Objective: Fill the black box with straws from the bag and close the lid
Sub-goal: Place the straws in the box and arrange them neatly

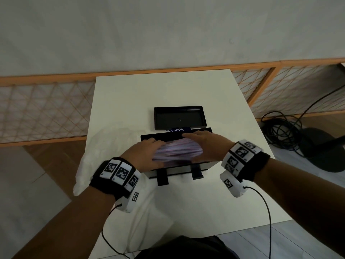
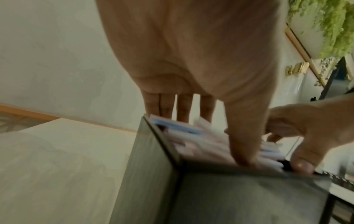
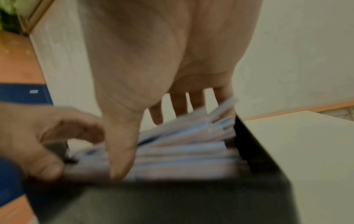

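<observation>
Two hands are laid over a heap of straws (image 1: pixel 177 149) that sits in the black box (image 1: pixel 149 137), which stands near the middle of the white table (image 1: pixel 130 94). The left hand (image 1: pixel 144 156) covers the heap's left end and the right hand (image 1: pixel 207 144) its right end, fingers nearly straight and slightly spread, thumbs down at the near wall; probably they are pressing and squaring the straws so that none ride above the rim. Some ends at the right side point upward in the right wrist view, and these would likely foul the lid. That lid (image 1: pixel 180 117) lies upturned just behind the box, apart from it. A crumpled pale bag (image 1: pixel 97 146) lies left of the box. Cables (image 1: pixel 280 128) trail on the floor, well right of it.
</observation>
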The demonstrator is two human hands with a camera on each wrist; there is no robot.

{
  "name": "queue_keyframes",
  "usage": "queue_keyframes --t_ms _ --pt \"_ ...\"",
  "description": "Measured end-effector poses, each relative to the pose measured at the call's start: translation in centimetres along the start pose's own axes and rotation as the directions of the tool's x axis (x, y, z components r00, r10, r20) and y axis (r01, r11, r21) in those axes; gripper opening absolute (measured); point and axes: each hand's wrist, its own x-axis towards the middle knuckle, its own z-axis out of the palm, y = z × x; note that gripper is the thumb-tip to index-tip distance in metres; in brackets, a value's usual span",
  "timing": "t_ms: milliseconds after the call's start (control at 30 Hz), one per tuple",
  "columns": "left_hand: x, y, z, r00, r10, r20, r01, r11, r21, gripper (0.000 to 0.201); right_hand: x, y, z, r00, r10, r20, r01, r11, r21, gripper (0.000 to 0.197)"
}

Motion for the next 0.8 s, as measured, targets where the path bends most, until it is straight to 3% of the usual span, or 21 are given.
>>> queue_keyframes --t_ms 133,233,300,433,600,800 --pt "0.9 0.2 -1.1 0.995 -0.081 -0.061 0.074 0.992 -0.103 0.047 -0.2 0.4 -3.1 0.996 0.081 0.039 -0.083 0.996 0.031 0.06" --pt "1.6 0.4 -0.6 0.994 -0.083 0.072 0.082 0.997 0.01 0.046 0.4 0.4 -3.9 0.993 0.098 0.061 -0.1 0.995 0.024 0.046" --pt "1.7 0.6 -0.3 0.99 -0.094 0.108 0.086 0.994 0.071 0.044 0.7 0.1 -3.5 0.992 0.086 0.089 -0.091 0.995 0.047 0.048" --pt "1.8 0.4 -0.4 0.995 -0.081 0.051 0.076 0.993 0.091 0.037 0.9 0.5 -2.9 0.988 0.094 0.122 -0.101 0.993 0.059 0.054" --pt "1.5 0.3 -0.5 0.999 -0.038 -0.028 0.039 0.999 0.021 0.03 0.8 0.7 -2.4 0.996 0.064 0.062 -0.059 0.995 -0.079 0.05" --pt "1.5 0.8 0.0 0.995 0.018 -0.101 -0.024 0.998 -0.052 0.029 1.8 0.2 -0.5 0.999 0.033 0.02 -0.035 0.993 0.114 0.049"
